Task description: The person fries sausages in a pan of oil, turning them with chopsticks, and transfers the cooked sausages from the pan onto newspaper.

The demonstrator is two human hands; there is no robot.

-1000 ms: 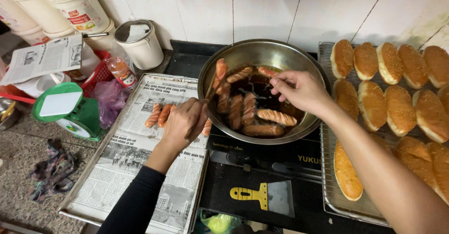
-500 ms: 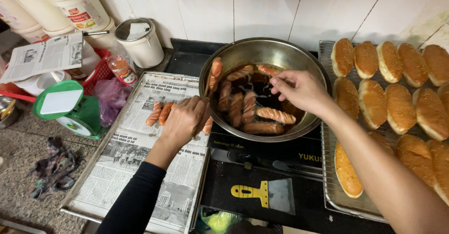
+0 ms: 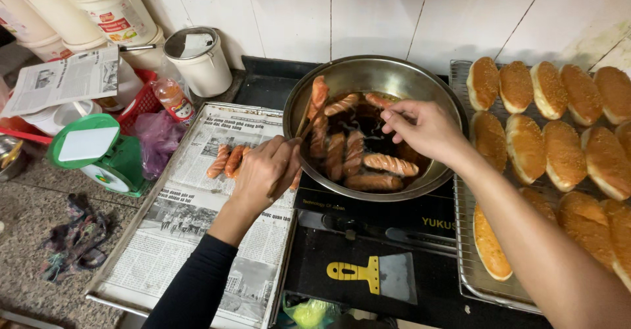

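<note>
A steel pan (image 3: 299, 102) of browned sausages (image 3: 389, 164) in dark sauce sits on a black cooktop. My left hand (image 3: 265, 171) is closed around wooden chopsticks (image 3: 302, 124). Their tips reach the pan's left rim, beside a sausage (image 3: 319, 92) standing almost upright there. My right hand (image 3: 426, 130) hovers over the pan with bent fingers. Its fingertips are at the end of a sausage (image 3: 376, 99) near the far side; whether they grip it is unclear. A few cooked sausages (image 3: 227, 161) lie on a newspaper-lined tray (image 3: 131, 237) just left of my left hand.
A wire rack (image 3: 468, 263) of several sesame buns (image 3: 565, 155) fills the right side. A yellow-handled scraper (image 3: 374, 276) lies on the cooktop (image 3: 368, 230) in front. A green scale (image 3: 95, 155), a white lidded pot (image 3: 200, 59), tubs, a sauce bottle (image 3: 173, 99) and a rag (image 3: 72, 240) crowd the left counter.
My left hand has edged toward the pan with the chopsticks, and the sausage at the left rim now stands more upright. My right hand stays over the pan, barely shifted.
</note>
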